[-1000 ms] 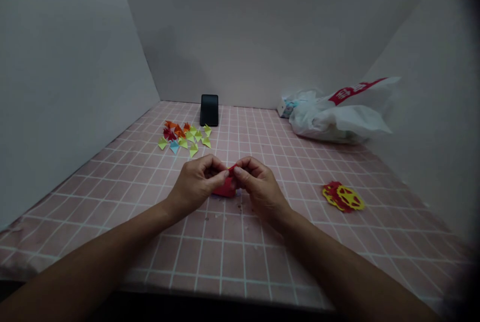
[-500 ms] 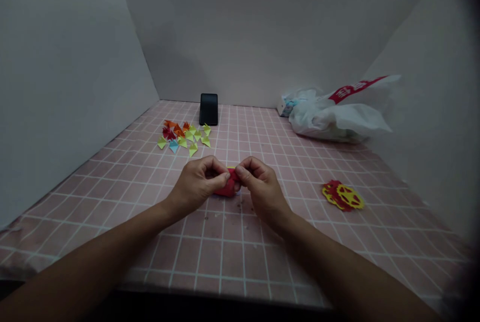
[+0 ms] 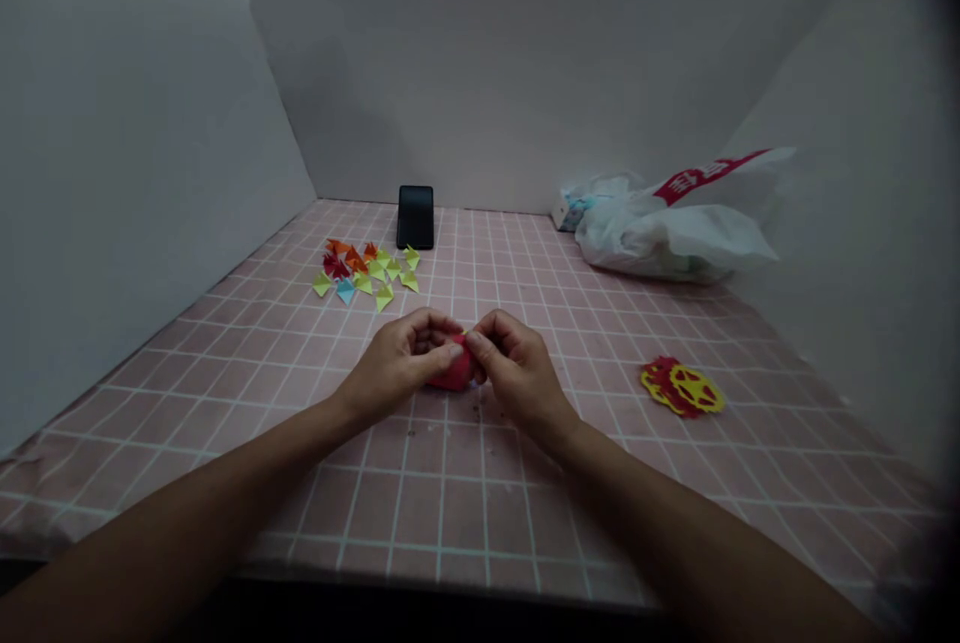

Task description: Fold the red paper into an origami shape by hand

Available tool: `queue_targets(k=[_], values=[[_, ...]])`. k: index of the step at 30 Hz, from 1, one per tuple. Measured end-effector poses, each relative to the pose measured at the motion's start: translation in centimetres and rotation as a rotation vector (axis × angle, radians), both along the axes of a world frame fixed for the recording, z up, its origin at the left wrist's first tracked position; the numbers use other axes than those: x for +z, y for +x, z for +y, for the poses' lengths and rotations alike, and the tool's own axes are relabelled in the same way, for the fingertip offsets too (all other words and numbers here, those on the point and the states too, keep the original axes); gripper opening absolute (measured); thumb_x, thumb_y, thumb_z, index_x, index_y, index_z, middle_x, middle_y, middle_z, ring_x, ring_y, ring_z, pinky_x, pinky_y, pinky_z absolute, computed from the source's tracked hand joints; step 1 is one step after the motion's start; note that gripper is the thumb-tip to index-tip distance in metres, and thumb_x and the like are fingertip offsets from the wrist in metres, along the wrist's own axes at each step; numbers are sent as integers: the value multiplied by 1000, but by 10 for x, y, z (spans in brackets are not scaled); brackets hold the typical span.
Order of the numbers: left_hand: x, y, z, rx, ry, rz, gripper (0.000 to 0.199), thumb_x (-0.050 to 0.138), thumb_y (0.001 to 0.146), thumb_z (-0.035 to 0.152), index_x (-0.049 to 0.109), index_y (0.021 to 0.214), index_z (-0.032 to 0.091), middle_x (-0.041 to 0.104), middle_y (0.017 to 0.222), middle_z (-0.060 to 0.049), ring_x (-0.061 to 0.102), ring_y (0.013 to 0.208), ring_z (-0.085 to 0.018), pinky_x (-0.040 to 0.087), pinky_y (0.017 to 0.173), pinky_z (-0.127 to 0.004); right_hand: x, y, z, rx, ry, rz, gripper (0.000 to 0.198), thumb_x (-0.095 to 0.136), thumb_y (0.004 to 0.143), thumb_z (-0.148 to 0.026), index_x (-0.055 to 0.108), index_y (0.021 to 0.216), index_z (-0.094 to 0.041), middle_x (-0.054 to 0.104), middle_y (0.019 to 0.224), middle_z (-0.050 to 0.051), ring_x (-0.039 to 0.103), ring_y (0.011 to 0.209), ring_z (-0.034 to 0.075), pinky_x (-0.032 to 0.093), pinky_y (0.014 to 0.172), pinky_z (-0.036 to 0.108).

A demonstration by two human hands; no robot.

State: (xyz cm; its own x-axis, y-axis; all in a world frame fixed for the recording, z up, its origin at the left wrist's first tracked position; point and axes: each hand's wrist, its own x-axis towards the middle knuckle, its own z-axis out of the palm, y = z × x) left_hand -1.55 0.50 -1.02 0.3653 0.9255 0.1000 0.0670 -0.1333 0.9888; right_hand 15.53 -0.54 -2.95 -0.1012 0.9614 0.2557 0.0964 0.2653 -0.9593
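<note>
Above the middle of the table, my left hand (image 3: 401,355) and my right hand (image 3: 517,363) are close together over a small red piece (image 3: 451,377) with a sliver of yellow at its top edge. The left thumb and fingers close on its left side. The right thumb and index finger pinch its upper right corner. Fingers cover much of the piece, and I cannot tell whether it is paper, felt or foam. Off to the right lies a small pile of red and yellow cutouts (image 3: 682,387), the top yellow one a scalloped ring with a star opening.
Several small folded paper pieces (image 3: 362,268) in yellow, orange, red and blue lie back left. Behind them a black phone (image 3: 415,217) leans upright. A white plastic bag (image 3: 667,238) and a small box (image 3: 564,211) sit back right. A pink checked cloth (image 3: 442,513) covers the table.
The left fingers have stretched further over the red piece's top, hiding more of it and its yellow edge. Both hands remain in nearly the same place; the view has shifted very slightly.
</note>
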Motion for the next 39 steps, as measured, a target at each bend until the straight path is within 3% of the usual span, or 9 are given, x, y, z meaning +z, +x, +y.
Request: queue_targets(k=[5,12,17,23,26,30,35,39], values=[[1,0,-1,-73,-22,109,22,66,83,33,62,70,16,62,59,1,56,50,-9,47,51,-22,-1,-1,-1,32,-9,-52,23,60,90,-35,54,71,-22,56,63,-1,50,59,15,38,54,28],[4,-1,-2,-77,-109,48,26,69,81,37,58,68,17,60,56,2,53,46,-9,46,46,-20,-2,2,2,86,-93,52,40,54,95,-51,52,68,-22,54,60,-1,50,57,14,40,53,27],[1,-2,2,-161,-95,86,25,66,82,37,60,68,17,60,59,2,52,48,-8,44,48,-20,1,2,3,234,-212,44,43,59,90,-59,53,68,-22,52,57,-3,46,47,11,36,43,25],[3,-1,1,-209,-83,63,23,66,83,35,60,69,17,60,60,2,51,49,-8,44,47,-19,1,0,0,143,-89,-58,45,58,93,-52,52,61,-21,50,50,-3,44,46,11,32,43,24],[6,-1,0,-209,-67,67,24,66,82,34,59,67,17,59,58,2,51,48,-8,45,46,-19,0,0,0,152,-139,-6,47,56,93,-56,53,62,-21,49,48,-4,42,41,10,29,39,23],[3,-2,-1,-168,-37,79,24,65,82,36,59,69,17,61,59,2,53,48,-9,46,47,-20,0,1,3,270,-253,106,48,57,90,-63,56,67,-21,53,52,-4,46,40,10,36,37,22],[-3,5,-3,-22,-26,30,26,66,82,38,57,71,17,61,57,2,54,47,-10,43,48,-20,4,1,6,257,-167,125,38,66,85,-54,52,71,-21,56,55,-6,52,43,10,44,42,22],[6,11,-5,9,-11,18,27,67,80,38,56,68,17,59,54,2,54,47,-10,44,48,-21,13,0,6,178,-63,63,37,63,87,-47,48,65,-22,51,49,-7,47,40,9,39,39,21]])
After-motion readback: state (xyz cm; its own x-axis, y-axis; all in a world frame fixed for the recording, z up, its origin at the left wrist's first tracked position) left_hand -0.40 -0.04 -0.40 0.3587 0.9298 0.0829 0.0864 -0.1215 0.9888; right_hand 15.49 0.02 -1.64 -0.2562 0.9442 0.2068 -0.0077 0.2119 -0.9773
